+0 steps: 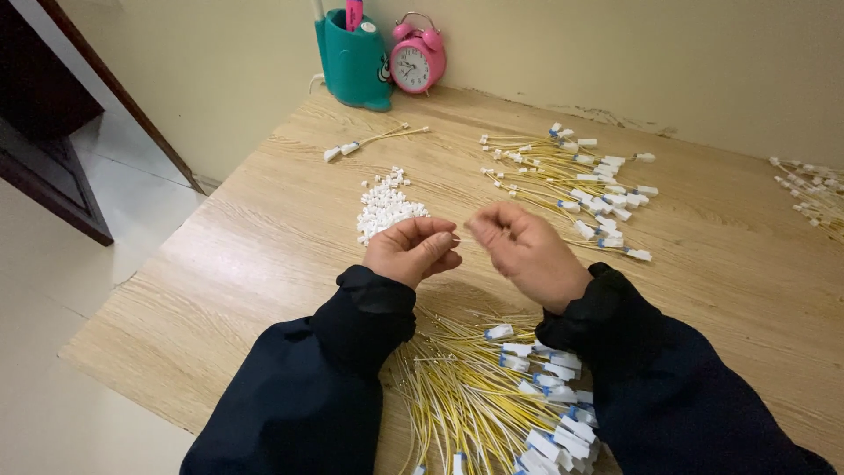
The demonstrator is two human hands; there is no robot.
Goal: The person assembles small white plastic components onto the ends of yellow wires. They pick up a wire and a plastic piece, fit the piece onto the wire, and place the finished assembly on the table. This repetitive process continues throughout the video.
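Head view: a thin yellow wire [463, 237] is pinched between the curled fingers of the left hand [411, 250] and right hand [526, 251]. Both are held just right of the white connector pile [384, 207] (on the table [264, 255]), beyond the bundled yellow wires [483, 396].

No packages, labels, signs or screens show anywhere on the wooden table [264, 264] or around it.

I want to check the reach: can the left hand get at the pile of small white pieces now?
Probably yes. The left hand is just beside the pile of small white pieces, with only bare wooden table between them.
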